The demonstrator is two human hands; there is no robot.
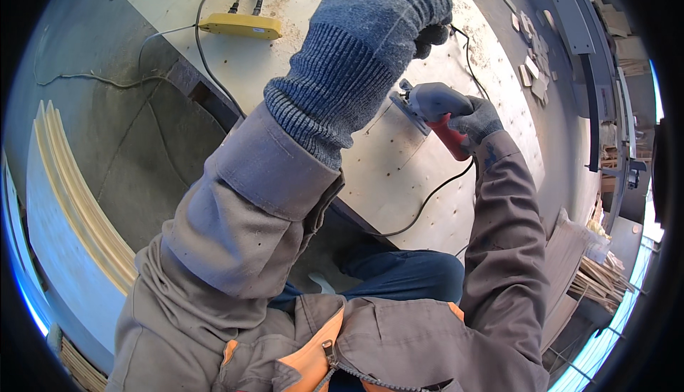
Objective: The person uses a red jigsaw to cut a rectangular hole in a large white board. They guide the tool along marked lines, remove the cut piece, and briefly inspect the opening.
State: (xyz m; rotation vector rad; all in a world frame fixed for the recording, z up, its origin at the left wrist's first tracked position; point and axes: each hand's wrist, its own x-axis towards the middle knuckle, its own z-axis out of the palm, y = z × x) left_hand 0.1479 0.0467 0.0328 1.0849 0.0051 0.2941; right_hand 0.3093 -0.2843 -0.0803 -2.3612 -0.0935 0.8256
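My left hand [381,18], in a blue-grey knit glove, is raised high in front of me above the pale board [370,171]. Its fingers curl inward; what they hold, if anything, is hidden. Over on the right, my gloved right hand [483,120] is wrapped round the red handle of a red and grey jigsaw [433,100]. The jigsaw is at the board, its metal base plate on the left side of the tool. Thin dark lines run across the board near it, and small dark spots dot the surface.
A yellow power strip [241,26] with black plugs lies on the board's far left. A black cord [427,198] loops near my right forearm. Sheets of plywood [78,207] stand at the left. Wood offcuts [536,64] litter the floor on the right, near stacked scrap wood [602,278].
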